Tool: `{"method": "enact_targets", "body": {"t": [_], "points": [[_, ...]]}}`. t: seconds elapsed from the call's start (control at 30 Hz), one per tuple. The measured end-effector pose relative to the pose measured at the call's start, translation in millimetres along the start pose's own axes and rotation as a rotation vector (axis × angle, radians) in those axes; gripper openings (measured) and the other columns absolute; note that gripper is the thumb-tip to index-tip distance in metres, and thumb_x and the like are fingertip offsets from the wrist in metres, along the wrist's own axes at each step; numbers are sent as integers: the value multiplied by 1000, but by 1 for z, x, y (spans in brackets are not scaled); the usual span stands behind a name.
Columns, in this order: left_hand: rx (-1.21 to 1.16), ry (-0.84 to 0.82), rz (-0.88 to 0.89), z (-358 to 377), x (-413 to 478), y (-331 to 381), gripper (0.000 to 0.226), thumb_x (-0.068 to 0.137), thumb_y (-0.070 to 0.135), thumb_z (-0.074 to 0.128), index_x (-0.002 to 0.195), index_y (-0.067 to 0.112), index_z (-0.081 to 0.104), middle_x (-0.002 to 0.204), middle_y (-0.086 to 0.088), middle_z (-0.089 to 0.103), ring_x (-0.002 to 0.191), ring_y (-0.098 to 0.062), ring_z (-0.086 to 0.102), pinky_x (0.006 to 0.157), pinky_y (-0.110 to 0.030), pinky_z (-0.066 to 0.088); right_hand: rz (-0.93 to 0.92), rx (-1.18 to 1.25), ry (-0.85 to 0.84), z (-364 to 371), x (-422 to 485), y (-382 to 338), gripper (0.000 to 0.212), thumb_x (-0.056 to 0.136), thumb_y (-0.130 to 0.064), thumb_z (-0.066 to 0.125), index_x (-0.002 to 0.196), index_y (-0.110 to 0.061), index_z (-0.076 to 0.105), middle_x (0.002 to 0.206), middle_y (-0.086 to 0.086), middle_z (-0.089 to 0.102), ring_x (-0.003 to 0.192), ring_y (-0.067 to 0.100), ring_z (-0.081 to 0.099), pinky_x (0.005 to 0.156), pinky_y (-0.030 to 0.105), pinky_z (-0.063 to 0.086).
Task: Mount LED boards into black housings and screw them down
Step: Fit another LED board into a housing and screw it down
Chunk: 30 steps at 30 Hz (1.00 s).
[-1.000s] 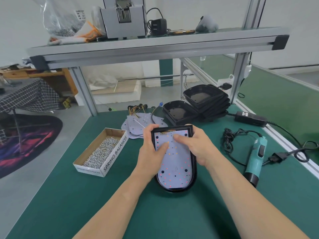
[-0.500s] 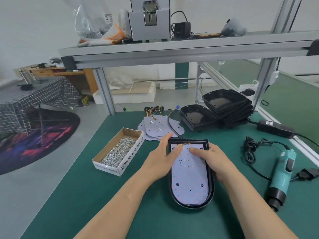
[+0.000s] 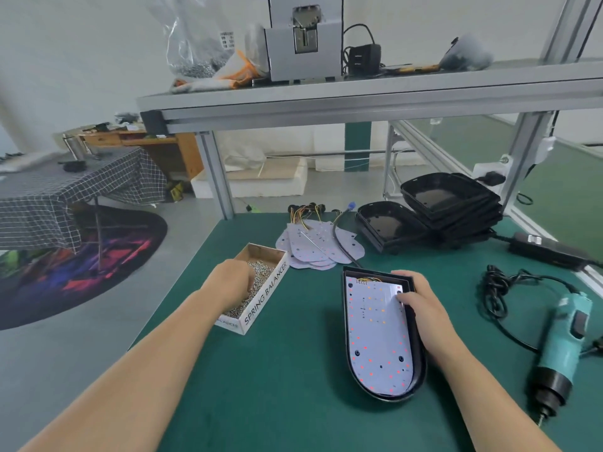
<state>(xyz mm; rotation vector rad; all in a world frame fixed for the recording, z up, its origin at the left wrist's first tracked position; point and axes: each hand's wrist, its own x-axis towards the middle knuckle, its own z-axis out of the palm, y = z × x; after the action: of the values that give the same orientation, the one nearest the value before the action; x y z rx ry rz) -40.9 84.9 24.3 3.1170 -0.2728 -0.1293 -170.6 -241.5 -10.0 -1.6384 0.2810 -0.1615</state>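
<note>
My left hand (image 3: 233, 282) has left the board (image 3: 378, 337) and now sits in the screw box (image 3: 266, 296). Its fingers are buried among the screws (image 3: 262, 272), so I cannot tell whether they pinch any. My right hand (image 3: 421, 305) stays on the housing (image 3: 418, 373), fingers curled round its far right corner, thumb (image 3: 406, 300) pressing the board. The housing lies on the table (image 3: 293, 386) right of the box, long axis running away from me, rounded end nearest, square wired end farthest.
</note>
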Motion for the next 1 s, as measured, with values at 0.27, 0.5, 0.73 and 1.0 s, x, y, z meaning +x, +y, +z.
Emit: {"method": "enact_targets", "body": {"t": [0.27,0.5,0.73,1.0], "points": [[-453,124,-125,0,-3,-17,26,81,3,73,66,24,72,68,9,71,66,-10,71,64,-24,54,-25,-24,61,8,0,4,47,92,-7,51,120,-42,64,113,-21,66,90,-7,60,81,20,43],[-1207,132,-378,9,0,-33,8,77,-5,80,77,2,76,79,-15,76,76,-31,76,88,-43,60,-56,-84,119,5,-2,9,59,91,-14,57,134,-55,54,79,-2,61,72,12,50,70,20,45],[-1248,186,-409,12,4,-31,7,79,2,81,77,4,75,73,-14,75,67,-23,72,90,-44,57,-141,-297,51,4,-13,8,69,92,-17,60,146,-55,40,52,-11,33,54,8,34,51,15,32],[-964,130,-318,8,2,-21,17,84,-6,67,82,7,76,65,-3,73,63,-18,66,75,-40,61,-146,-451,100,5,-17,1,64,90,-50,63,150,-38,42,48,-9,42,53,4,45,60,29,42]]}}
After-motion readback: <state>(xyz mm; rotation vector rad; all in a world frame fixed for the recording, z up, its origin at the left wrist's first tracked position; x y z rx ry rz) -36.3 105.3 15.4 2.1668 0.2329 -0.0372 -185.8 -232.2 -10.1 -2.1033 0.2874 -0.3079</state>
